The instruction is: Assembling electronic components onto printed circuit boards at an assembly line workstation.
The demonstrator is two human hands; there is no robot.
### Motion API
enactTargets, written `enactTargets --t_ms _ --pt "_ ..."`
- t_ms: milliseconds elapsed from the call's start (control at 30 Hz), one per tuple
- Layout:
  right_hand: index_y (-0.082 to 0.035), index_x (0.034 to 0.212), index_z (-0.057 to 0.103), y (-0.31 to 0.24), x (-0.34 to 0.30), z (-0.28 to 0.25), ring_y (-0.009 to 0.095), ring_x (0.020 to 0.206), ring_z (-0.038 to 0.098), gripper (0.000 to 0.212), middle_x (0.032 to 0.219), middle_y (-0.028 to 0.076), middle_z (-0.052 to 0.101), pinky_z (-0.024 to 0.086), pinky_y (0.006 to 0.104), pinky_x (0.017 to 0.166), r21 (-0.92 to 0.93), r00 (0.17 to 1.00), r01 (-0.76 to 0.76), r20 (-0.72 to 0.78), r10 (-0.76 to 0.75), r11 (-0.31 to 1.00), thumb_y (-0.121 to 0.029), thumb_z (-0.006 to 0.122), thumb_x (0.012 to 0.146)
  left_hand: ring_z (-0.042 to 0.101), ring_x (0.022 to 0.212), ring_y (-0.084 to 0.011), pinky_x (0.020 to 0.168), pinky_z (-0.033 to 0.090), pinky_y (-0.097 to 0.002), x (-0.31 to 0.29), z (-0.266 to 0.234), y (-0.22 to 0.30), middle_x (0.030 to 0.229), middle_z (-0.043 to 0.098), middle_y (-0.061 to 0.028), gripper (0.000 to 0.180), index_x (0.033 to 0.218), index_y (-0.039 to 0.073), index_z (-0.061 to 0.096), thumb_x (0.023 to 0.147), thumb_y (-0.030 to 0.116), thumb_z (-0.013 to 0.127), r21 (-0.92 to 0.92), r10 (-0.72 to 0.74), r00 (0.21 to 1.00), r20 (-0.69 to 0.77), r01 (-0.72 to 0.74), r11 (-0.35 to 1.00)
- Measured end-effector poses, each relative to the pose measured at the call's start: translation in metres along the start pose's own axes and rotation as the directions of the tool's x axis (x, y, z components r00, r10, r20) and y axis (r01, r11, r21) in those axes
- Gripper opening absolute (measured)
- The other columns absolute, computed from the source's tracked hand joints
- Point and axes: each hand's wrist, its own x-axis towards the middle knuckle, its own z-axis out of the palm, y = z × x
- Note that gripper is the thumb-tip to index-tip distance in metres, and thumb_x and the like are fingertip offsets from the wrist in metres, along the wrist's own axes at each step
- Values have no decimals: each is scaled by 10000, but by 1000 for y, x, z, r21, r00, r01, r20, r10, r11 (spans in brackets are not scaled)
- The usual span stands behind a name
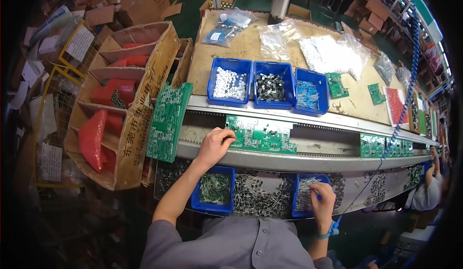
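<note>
My left hand [215, 147] is at the left end of a green circuit board [263, 133] that lies in the conveyor track. Its thumb and fingertips are pinched together over the board; whatever they hold is too small to make out. Over a blue bin [297, 213] of silvery wire-leaded parts [305, 192], my right hand [324, 199] has its fingers bent together at the parts. Whether a part is between them is hidden. A blue band [333, 228] circles my right wrist.
Beyond the track stand blue bins of white parts [229, 83], black parts [270, 87] and blue parts [307, 95]. Stacked green boards [167, 122] lean beside a cardboard divider box [132, 139]. Loose parts [263, 194] cover the near ledge. A coiled blue cord [414, 52] hangs at right.
</note>
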Motion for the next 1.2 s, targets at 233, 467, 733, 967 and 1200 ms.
enactTargets --t_ms 233,467,733,967,1200 --pt "-23 852 619 -22 41 -12 292 777 601 165 835 114 637 469 358 688 -37 990 136 26 -135 990 67 644 716 609 731 -236 628 473 -349 0 1 -3 746 641 -87 54 838 34 643 788 46 658 -23 -8 1000 -4 8 1000" --pt "-30 889 629 -45 95 -1 295 734 609 163 819 115 639 487 359 639 89 947 308 67 -314 947 54 642 749 611 747 -226 660 475 -339 -1 1 0 784 658 -81 40 795 13 657 759 21 672 3 -33 999 2 33 999" --pt "-9 930 659 -53 140 74 305 736 636 180 820 151 648 504 359 644 399 888 315 198 -416 861 50 608 768 572 874 -264 737 470 -375 -2 2 -3 874 584 -83 116 846 25 671 731 35 687 171 107 992 63 -116 978" --pt "-1 945 671 -75 156 133 261 695 672 144 826 150 683 519 310 647 475 896 197 267 -354 858 -32 648 806 583 886 -291 759 476 -361 -6 -54 36 974 582 -107 246 988 28 632 758 93 689 68 2 998 64 -6 998" --pt "-8 901 665 -71 164 151 331 722 647 118 815 177 662 513 371 654 472 851 231 325 -412 850 -37 637 789 604 833 -333 720 479 -381 -71 -117 53 877 624 -134 151 897 19 637 794 129 654 268 -290 914 285 215 939"
